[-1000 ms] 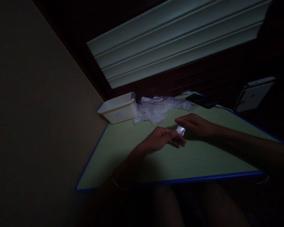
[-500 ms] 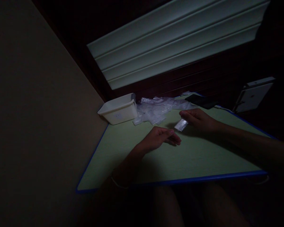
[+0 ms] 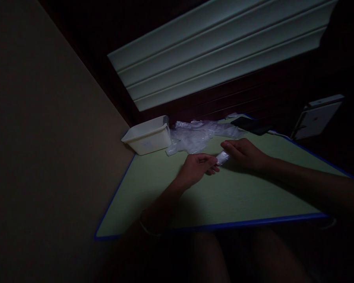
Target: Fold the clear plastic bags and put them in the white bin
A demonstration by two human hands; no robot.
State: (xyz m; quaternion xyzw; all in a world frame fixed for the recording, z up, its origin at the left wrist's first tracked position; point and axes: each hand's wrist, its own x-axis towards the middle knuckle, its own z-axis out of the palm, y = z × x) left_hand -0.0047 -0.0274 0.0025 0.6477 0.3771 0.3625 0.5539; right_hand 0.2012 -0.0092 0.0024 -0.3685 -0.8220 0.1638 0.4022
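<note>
A small clear plastic bag (image 3: pixel 223 158) is stretched between my two hands above the table. My right hand (image 3: pixel 244 153) is closed on its upper right end, the thumb pressed on top. At its lower left end, my left hand (image 3: pixel 198 167) pinches it between thumb and fingers. What the bag holds, if anything, is too dim to make out. Beyond my hands lies a loose pile of similar clear plastic bags (image 3: pixel 191 137), spread along the back of the table.
The light green table (image 3: pixel 153 188) has a blue edge. A white plastic bin (image 3: pixel 149 140) stands at its back left corner, by the wall. A dark flat object (image 3: pixel 250 125) lies at the back right, near a cable. A white box (image 3: pixel 317 118) is farther right.
My left hand has moved up and closed on the free end of the bag. My right hand has shifted slightly down, still gripping its end.
</note>
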